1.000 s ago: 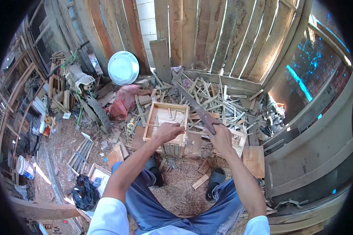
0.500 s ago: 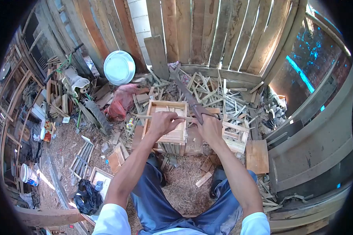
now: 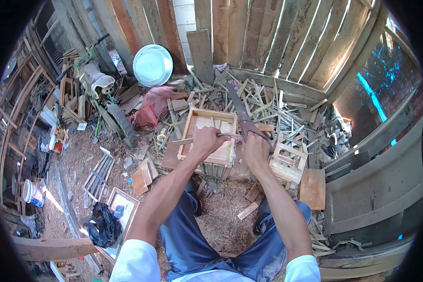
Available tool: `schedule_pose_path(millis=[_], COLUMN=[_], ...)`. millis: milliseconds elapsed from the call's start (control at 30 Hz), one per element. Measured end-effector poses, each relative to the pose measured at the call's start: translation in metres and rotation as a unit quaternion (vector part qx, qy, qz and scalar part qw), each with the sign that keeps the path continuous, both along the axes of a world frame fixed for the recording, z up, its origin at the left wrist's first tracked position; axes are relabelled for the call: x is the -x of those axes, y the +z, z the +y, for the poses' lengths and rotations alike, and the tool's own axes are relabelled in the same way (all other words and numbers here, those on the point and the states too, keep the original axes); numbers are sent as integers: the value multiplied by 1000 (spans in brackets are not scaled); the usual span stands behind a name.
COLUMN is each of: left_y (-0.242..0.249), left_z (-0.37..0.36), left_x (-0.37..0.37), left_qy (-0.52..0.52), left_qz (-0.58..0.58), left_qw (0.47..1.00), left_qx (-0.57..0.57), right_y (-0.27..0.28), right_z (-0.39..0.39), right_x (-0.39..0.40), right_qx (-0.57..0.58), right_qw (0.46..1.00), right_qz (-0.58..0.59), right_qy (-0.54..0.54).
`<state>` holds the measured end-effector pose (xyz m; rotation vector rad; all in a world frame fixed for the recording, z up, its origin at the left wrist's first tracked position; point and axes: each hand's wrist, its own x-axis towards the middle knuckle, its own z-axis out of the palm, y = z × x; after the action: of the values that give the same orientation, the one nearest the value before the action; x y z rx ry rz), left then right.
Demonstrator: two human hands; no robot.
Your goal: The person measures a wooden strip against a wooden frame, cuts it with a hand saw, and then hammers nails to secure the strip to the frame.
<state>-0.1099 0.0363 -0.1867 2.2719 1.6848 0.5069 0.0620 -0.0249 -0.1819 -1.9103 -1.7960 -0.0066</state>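
Observation:
My left hand (image 3: 207, 142) is closed around a thin wooden strip (image 3: 184, 141), whose left end sticks out past the fist. The strip's other end reaches toward the saw, and whether it touches the blade is hard to see. In my right hand (image 3: 255, 151) is the handle of a handsaw (image 3: 242, 110), its long brown blade pointing away toward the wall. Below my left hand stands a small open wooden box (image 3: 190, 123) with a pale rim and some strips lying inside.
Scrap strips (image 3: 256, 101) lie heaped behind the box. A slatted wooden frame (image 3: 289, 162) sits to the right, near a flat board (image 3: 312, 189). A pale basin (image 3: 152, 66) leans against the plank wall, above a red plastic bag (image 3: 151, 109). A black bag (image 3: 103, 225) lies at lower left.
The view has shifted, so the surroundings appear farther right and higher. Both hands keep their hold on the strip and the saw, sitting slightly nearer to me relative to the box.

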Motion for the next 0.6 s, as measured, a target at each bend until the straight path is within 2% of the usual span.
schedule_pose_path(millis=[33, 100, 233, 300, 433, 500, 600], left_y=[-3, -7, -13, -12, -9, -16, -13], left_z=[1, 6, 19, 18, 17, 20, 29], left_x=[1, 6, 28, 35, 48, 58, 69], left_qy=[2, 82, 50, 44, 58, 76, 114], left_qz=[-2, -17, -39, -32, -6, -50, -73], left_qw=[1000, 996, 998, 999, 997, 995, 989], left_qx=[-1, -20, -19, 3, 51, 39, 64], right_y=[-4, -12, -29, -33, -50, -63, -75], right_z=[-1, -1, 8, 11, 21, 29, 32], right_x=[5, 18, 24, 28, 37, 42, 52], right_qx=[-1, 40, 56, 44, 46, 57, 49], right_qw=[1000, 999, 998, 999, 996, 992, 991], right_qz=[-2, -30, -24, 23, 34, 53, 71], right_qy=[2, -16, 4, 21, 64, 103, 101])
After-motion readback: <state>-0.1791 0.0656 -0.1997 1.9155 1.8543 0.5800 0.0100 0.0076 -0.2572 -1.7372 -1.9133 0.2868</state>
